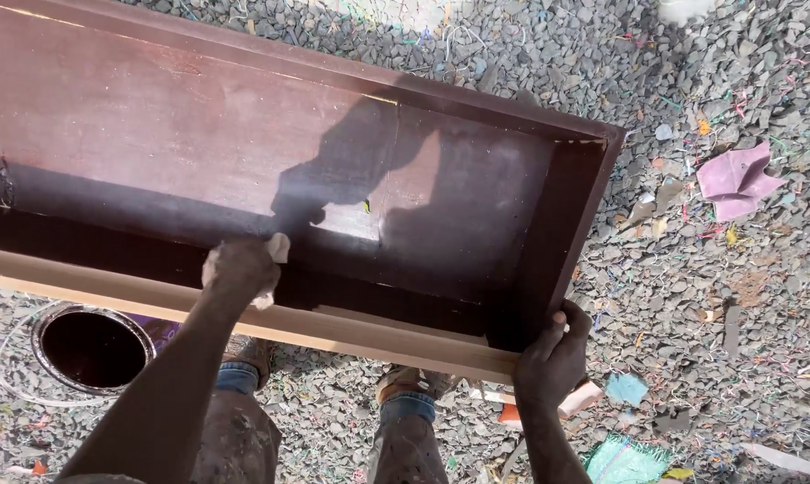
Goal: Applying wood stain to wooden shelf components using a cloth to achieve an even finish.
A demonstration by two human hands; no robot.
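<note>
A round can (91, 348) stands on the gravel (692, 269) at the lower left, partly under the near edge of the frame. Its top is open and it holds a dark brown liquid; the level cannot be told.

Above it lies a long, shallow wooden frame (244, 116), open side up like a tray, stained dark red-brown inside. Its floor shines wet in places, and the near inner wall is very dark. The near rail (360, 327) is still pale, bare wood along its outer face. The frame reaches out of view at the left; its right end shows, with a corner at the lower right.

The left hand (239, 269) is curled shut around a small pale rag (278, 249), which sticks out past the knuckles at top and bottom. The fist rests over the near rail, pressing the rag to the dark inner wall just behind it.

The right hand (553, 354) grips the lower right corner of the frame, fingers wrapped over the end board and the thumb up along its edge.

Below the frame, two knees in stained jeans (235, 430) and two shoes show on the gravel. Scraps of litter lie about: a crumpled pink paper (736, 182) at the right, well apart from the frame, and blue-green bits (626, 462) near the right forearm.
</note>
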